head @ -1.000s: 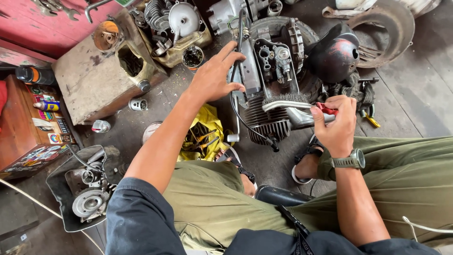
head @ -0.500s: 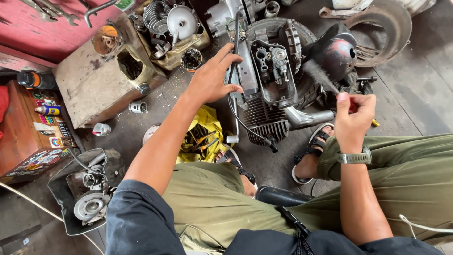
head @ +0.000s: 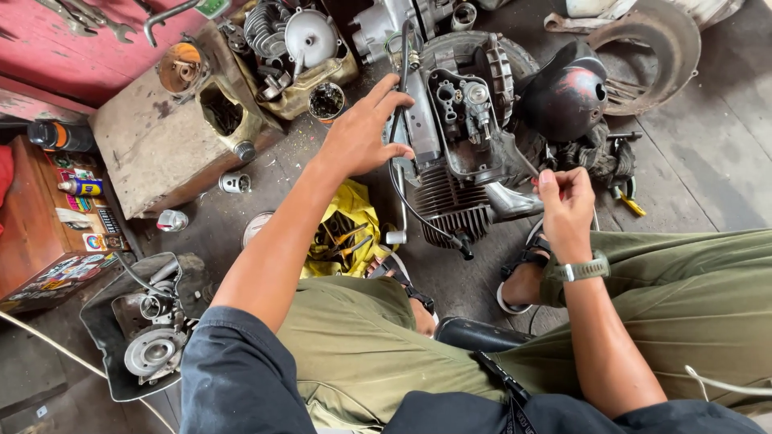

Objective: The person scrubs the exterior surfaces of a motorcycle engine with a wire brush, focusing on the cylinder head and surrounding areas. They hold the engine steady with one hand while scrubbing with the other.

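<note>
Since the earlier head views: right hand (head: 565, 210) lifted off the red-handled tool low beside the engine, now raised a little higher, fingers pinched together on something thin, probably a slim rod or driver shaft angling up toward the engine; too small to tell exactly what. Left hand (head: 362, 137) hardly moved, laid against the engine's left side, fingers spread and half curled over the metal edge and a black cable (head: 400, 193), steadying rather than gripping hard.

Head view, now: small motorcycle engine (head: 458, 145) on the floor between the knees, cover off, open cavity with small fittings showing, finned cylinder (head: 445, 201) facing down toward the body. Judged heavy, rigid, greasy; sharp fins and edges, slippery where oily. Best hold looks to be the solid casing sides or the thick finned block, not the cable, which is soft and would flex or pull loose, and not the small fittings in the open cavity, which seem delicate. Dark rounded helmet-like shell (head: 569, 95) just right of the engine, touching or close to it. Yellow cloth (head: 347, 233) with tools under the left forearm. Worn boxy metal tank (head: 165, 137) upper left, with a small can (head: 326, 100) beside it. Black tray of engine parts (head: 145, 337) lower left. Wristwatch (head: 583, 269) on the right wrist.
</note>
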